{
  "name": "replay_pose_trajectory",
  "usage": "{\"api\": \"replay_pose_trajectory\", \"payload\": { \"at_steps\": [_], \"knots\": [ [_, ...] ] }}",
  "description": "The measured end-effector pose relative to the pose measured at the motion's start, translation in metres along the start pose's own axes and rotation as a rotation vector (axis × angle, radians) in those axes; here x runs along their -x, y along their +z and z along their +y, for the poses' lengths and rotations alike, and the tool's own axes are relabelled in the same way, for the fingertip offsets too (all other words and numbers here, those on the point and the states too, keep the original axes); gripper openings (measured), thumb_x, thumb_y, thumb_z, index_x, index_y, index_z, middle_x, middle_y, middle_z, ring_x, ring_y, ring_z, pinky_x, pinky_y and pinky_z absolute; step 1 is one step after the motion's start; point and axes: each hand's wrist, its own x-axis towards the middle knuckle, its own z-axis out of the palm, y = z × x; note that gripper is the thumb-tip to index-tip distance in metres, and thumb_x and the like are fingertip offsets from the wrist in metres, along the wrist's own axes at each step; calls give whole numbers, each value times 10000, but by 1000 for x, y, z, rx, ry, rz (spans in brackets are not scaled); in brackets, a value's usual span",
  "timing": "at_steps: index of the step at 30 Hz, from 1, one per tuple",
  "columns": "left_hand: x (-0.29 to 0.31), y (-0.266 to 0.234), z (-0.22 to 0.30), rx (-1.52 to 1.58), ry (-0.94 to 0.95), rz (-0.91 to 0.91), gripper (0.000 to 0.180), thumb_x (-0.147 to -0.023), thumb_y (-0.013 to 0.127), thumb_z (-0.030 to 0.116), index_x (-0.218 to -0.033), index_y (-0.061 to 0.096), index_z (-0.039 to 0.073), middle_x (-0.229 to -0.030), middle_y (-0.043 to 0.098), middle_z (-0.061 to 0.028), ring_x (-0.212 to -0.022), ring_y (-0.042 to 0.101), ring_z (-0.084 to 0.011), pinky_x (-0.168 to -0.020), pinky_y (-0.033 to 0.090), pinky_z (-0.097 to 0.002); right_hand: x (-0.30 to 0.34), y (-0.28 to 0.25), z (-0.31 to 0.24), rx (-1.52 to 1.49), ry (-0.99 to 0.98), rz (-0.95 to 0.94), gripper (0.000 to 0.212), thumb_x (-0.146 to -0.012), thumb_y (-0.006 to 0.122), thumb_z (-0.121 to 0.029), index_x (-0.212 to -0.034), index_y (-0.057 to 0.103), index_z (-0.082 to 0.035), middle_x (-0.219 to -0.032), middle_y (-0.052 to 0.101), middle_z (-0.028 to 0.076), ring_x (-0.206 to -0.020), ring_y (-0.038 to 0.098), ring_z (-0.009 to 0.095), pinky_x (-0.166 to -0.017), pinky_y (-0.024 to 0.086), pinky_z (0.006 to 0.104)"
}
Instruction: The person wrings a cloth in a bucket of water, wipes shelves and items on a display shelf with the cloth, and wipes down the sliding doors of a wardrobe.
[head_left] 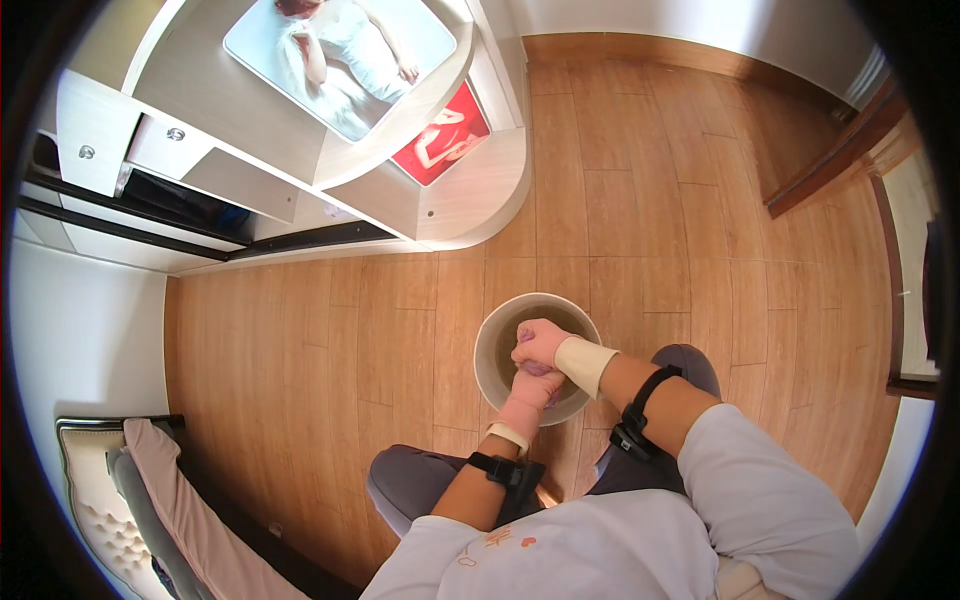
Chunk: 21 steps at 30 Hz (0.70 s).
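Both your hands are down in the one round basin (490,345) on the wooden floor (330,340), just in front of your knees. Your left hand (530,392) and right hand (540,342), each in a pink glove, are closed together around a small purplish cloth (541,369), wringing or rubbing it over murky water. Squeeze too hard or lift too fast and you may splash that floor; lean on the near rim and the basin could tip toward you. Count: one basin, one cloth, two gloves, two dark wrist straps (500,470). Far left stands one white shelf unit (300,150) with two pictures.
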Motion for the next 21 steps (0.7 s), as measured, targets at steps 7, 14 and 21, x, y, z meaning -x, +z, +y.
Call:
{"api": "replay_pose_trajectory", "payload": {
  "at_steps": [7, 14, 21],
  "knots": [
    [-14, -17, -27, 118, 255, 99, 370, -732, 791, 127, -1042, 597, 74, -847, 656, -42, -690, 635, -150, -544, 480, -296, 12, 10, -15, 154, -66, 152, 155, -756, 731, -100, -815, 606, -30, -806, 637, 44, -781, 598, 144, -713, 508, 327],
    [20, -34, -7, 527, 286, -373, 465, -789, 798, 134, -1196, 579, 82, -1046, 674, -61, -933, 681, -220, -743, 574, -343, 30, -4, -39, -94, -192, -114, 291, -899, 625, -86, -1187, 654, -55, -1060, 671, 60, -974, 587, 133, -914, 482, 301],
    [55, -45, 3, 758, 290, -771, 940, -792, 712, 600, -1479, 315, 96, -1431, 471, -156, -1250, 534, -392, -959, 531, -495, 55, -9, -61, -104, -397, -25, 506, -936, 576, -98, -1431, 471, -99, -1044, 678, 73, -944, 607, 142, -871, 501, 307]
  ]
}}
